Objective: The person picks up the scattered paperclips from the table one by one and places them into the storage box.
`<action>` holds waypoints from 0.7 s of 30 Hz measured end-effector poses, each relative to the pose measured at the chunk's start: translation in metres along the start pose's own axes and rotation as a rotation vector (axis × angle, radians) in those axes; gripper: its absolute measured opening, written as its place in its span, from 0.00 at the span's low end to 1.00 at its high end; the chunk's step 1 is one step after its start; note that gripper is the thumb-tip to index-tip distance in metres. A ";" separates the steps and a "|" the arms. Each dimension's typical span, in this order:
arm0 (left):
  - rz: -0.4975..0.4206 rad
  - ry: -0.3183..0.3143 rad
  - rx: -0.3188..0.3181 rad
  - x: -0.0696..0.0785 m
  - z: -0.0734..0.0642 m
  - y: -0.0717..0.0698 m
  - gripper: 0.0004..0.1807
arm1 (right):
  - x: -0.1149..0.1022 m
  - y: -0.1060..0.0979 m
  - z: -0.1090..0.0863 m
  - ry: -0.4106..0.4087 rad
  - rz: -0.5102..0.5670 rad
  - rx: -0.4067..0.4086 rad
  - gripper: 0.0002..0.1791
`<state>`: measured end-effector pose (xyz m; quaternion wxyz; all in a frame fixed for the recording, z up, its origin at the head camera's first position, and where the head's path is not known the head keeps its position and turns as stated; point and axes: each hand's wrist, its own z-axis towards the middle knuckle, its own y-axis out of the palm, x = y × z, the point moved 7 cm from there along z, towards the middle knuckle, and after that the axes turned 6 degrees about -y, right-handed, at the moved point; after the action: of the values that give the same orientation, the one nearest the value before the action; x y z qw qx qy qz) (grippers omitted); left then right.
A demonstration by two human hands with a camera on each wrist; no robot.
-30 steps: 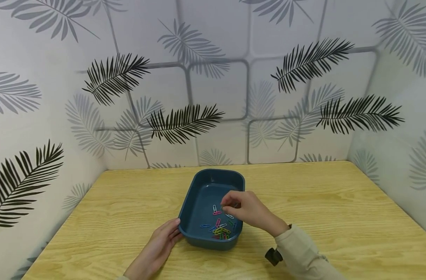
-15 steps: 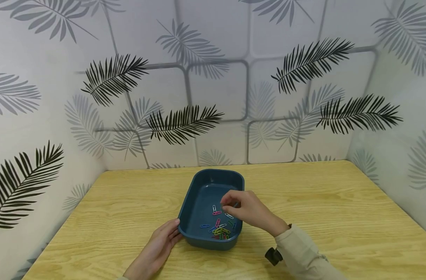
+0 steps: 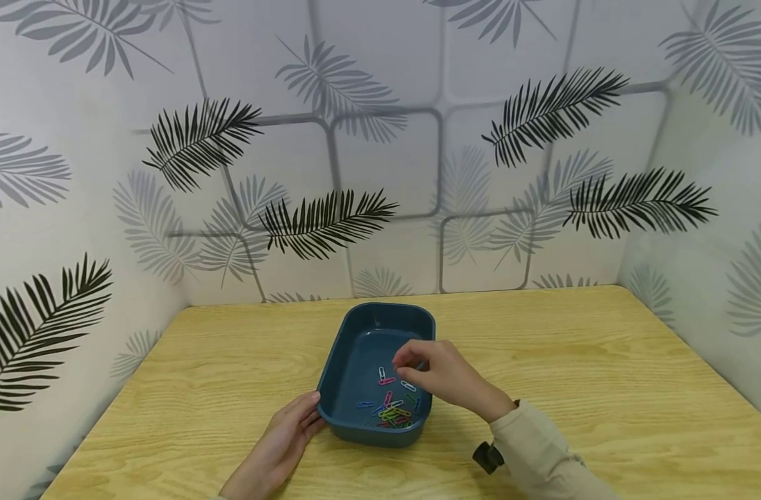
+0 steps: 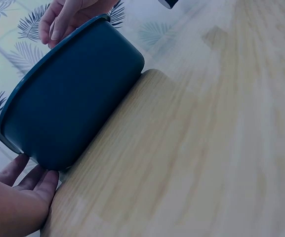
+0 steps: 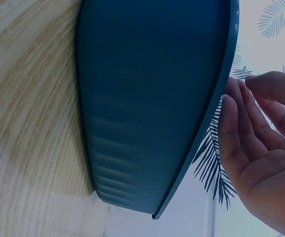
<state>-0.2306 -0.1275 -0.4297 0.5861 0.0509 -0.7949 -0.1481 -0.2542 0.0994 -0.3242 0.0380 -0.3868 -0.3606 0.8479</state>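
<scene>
A deep blue rectangular tray (image 3: 349,368) stands on the table, its long side running away from me. Paper clips (image 3: 393,412) in several colours lie inside it, mostly heaped at the near right end. My left hand (image 3: 291,425) holds the near left corner, thumb on the rim and fingers against the outer wall. Above the tray's right side hovers my right hand (image 3: 446,371), fingers bent and thumb close to the fingertips. Whether a clip is between those fingertips does not show. In the right wrist view the tray's rim (image 5: 229,64) stands beside the right fingers (image 5: 231,133).
The light wood table (image 3: 574,361) extends on both sides of the tray. A leaf-patterned wall covering (image 3: 393,160) encloses its back and sides. At the right cuff (image 3: 524,437) hangs a small black device (image 3: 488,458).
</scene>
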 end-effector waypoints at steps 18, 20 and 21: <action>-0.002 0.027 0.016 0.000 0.009 0.009 0.35 | 0.008 -0.005 -0.013 0.029 -0.031 -0.006 0.04; -0.011 0.041 0.018 0.002 0.009 0.008 0.35 | 0.008 -0.005 -0.014 0.027 -0.037 -0.005 0.03; -0.020 0.041 0.020 0.002 0.009 0.008 0.34 | 0.008 -0.005 -0.014 0.025 -0.041 -0.004 0.03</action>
<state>-0.2396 -0.1193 -0.4278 0.6001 0.0675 -0.7838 -0.1449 -0.2512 0.1142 -0.3318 0.0592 -0.3900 -0.3695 0.8413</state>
